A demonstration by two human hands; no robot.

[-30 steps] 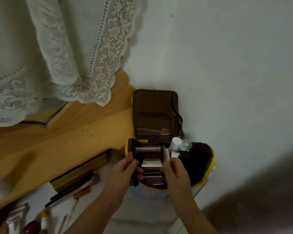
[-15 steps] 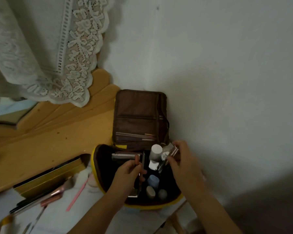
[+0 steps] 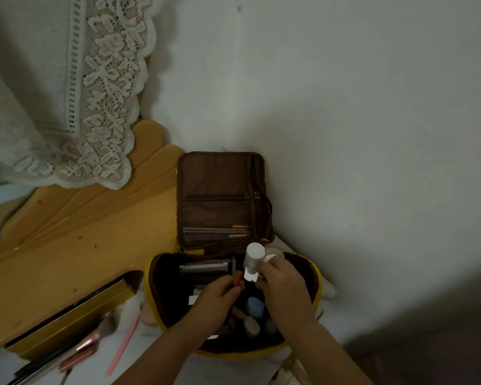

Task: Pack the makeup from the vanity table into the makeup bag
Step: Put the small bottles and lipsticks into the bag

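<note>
The makeup bag [image 3: 314, 276] is stood open at the corner of the vanity table [image 3: 67, 262], close to the wall [image 3: 345, 134]; its brown lid [image 3: 220, 198] is propped upright behind, probably so the compartment stays reachable from above. Thin brushes or pencils [image 3: 214, 232] are seen tucked across the lid's lower pocket. Both hands are held inside the bag's mouth. The left hand [image 3: 217, 298] is curled, and a small reddish tube [image 3: 237, 277] is pinched at its fingertips; the tube appears to be steered toward a gap among the items. The right hand [image 3: 285, 290] is curled beside a white cylindrical bottle [image 3: 252, 263], which stands upright at the back of the bag; whether the bottle itself is gripped or a pale object behind it cannot be told, as the fingers are hidden. The bottle is judged to be steadied or nudged aside so room is made. Lower in the bag a blue cap [image 3: 255, 306] and a beige cap [image 3: 252, 327] are seen upright, packed close. A dark flat case [image 3: 204, 267] is lying along the back left. Still out on the table: a pink nail file [image 3: 124, 343], a rose-handled brush [image 3: 88, 341], and a flat gold-edged box [image 3: 67, 315]. Packing is judged partly done.
</note>
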